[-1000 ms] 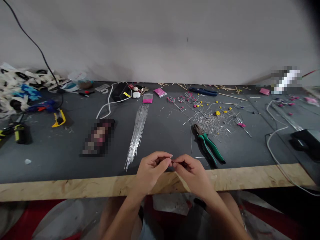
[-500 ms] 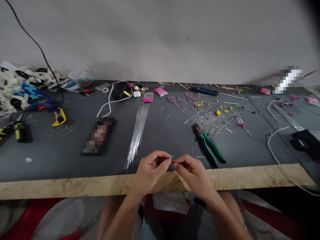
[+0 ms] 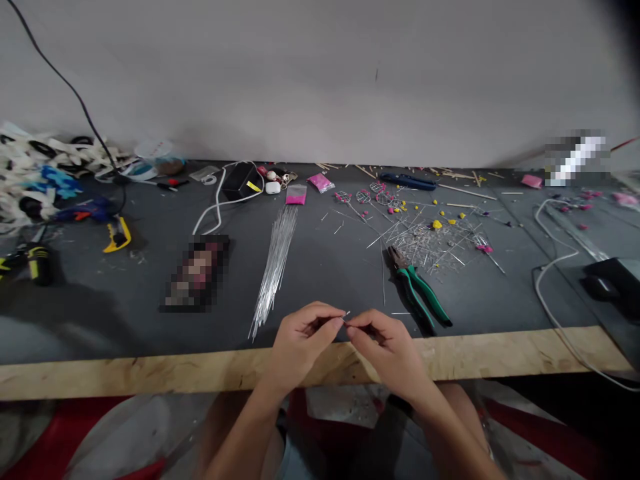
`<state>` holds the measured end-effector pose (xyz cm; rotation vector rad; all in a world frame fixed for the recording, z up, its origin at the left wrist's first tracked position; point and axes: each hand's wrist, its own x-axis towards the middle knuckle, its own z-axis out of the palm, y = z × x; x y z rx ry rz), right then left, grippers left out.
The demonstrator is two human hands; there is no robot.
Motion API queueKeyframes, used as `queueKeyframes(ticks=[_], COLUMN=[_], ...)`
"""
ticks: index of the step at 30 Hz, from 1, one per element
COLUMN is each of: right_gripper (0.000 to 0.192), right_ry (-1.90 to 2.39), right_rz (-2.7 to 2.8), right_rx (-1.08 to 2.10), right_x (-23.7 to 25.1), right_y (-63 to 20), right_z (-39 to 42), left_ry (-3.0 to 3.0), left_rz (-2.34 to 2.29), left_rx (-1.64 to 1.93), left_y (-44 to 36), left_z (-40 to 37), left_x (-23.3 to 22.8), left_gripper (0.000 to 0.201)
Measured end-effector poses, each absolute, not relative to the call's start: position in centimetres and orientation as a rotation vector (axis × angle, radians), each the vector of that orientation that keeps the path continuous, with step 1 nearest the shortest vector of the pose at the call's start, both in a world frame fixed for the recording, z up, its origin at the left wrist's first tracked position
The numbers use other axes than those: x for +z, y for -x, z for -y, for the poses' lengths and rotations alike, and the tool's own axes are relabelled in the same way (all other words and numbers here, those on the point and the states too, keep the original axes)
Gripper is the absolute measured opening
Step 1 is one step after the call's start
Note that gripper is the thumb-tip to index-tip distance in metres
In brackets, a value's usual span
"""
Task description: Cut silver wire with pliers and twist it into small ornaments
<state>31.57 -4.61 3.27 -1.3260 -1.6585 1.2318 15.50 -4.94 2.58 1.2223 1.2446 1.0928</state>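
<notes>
My left hand (image 3: 306, 335) and my right hand (image 3: 381, 340) meet fingertip to fingertip above the wooden front edge of the table. Both are closed in a pinch on a small piece of thin wire (image 3: 348, 313); only its short tip shows above the fingers, and the rest is hidden. Just right of my right hand lie pliers (image 3: 419, 290) with green and black handles, jaws pointing away from me. A bundle of straight silvery wires (image 3: 276, 267) lies beyond my left hand.
Wire clippings (image 3: 435, 247) and yellow bits (image 3: 437, 225) are scattered beyond the pliers. Farther back are wire loops with pink bits (image 3: 364, 196) and pink packets (image 3: 296, 195). A yellow cutter (image 3: 119, 235) lies left. A white cable (image 3: 543, 293) crosses the right side.
The curled end of wire seen above my fingertips now shows as a short, straighter tip turned slightly right. Both hands stay in nearly the same place, still pinching.
</notes>
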Motion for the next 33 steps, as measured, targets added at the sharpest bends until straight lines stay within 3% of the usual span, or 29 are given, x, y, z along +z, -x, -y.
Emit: queueKeyframes(ticks=[8, 33], right_gripper=[0.012, 0.013], right_ry=[1.347, 1.311], right_rz=[1.631, 1.643], right_rx=[1.272, 1.254], right_x=[3.33, 3.66], right_y=[-31.49, -31.14], right_z=[4.58, 4.56], left_ry=[-1.051, -1.237], left_rz=[-1.245, -1.268], left_rx=[1.056, 1.116], left_y=[-15.67, -15.64], left_z=[5.01, 5.07], left_x=[2.45, 2.21], left_gripper=[0.019, 0.009])
